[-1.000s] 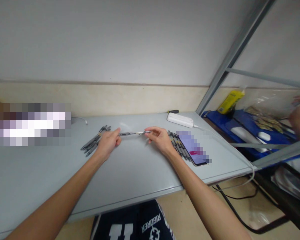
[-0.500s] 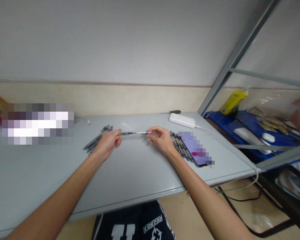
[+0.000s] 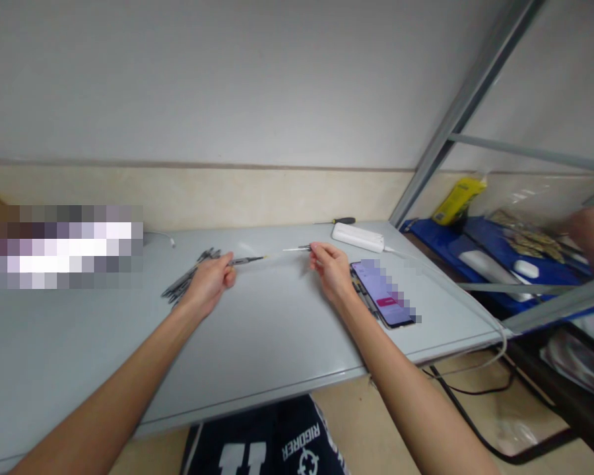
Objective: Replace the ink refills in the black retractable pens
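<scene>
Pen parts held apart, one in each hand, centre frame.
Left hand point(image 3: 208, 282) fingers clamped on barrel point(image 3: 247, 260); right hand point(image 3: 332, 269) fingertips pinch thin rod point(image 3: 297, 249); both above table point(image 3: 257, 343), pen pile point(image 3: 188, 280) beside left hand.

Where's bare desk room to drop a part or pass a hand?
Widest bare grey tabletop: near edge, between both forearms. Also open: the gap between the left hand, gripping a dark pen barrel, and right hand, pinching a thin refill. Crowded: the loose pile of grey pens by the left hand, the black smartphone and white power brick by the right.
</scene>
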{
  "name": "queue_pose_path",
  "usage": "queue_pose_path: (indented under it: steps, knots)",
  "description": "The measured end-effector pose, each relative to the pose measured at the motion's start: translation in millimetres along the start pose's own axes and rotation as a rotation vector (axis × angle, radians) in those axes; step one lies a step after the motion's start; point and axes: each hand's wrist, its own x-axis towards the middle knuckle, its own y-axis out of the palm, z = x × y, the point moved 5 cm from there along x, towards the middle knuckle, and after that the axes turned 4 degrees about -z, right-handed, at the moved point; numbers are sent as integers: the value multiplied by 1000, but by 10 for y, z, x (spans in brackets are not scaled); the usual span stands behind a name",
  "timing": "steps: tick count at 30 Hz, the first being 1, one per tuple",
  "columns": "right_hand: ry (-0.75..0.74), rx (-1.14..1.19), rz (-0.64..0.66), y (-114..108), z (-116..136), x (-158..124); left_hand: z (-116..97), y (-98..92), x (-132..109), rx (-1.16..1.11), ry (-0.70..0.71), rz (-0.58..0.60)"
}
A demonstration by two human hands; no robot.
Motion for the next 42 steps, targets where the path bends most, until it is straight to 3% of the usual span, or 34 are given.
queue_pose_path:
  steps: [18, 28, 37, 42]
  knots:
    - [64, 24, 68, 59, -48, -44, -13, 8, -6, 32, 38, 14]
    - [17, -122, 300, 187, -111, -124, 41, 39, -32, 288, 84, 84]
    - [10, -256, 326, 199, -84, -156, 25, 77, -59, 416, 136, 107]
    - [11, -455, 319, 186, -125, -176, -82, 135, -119, 381, 316, 95]
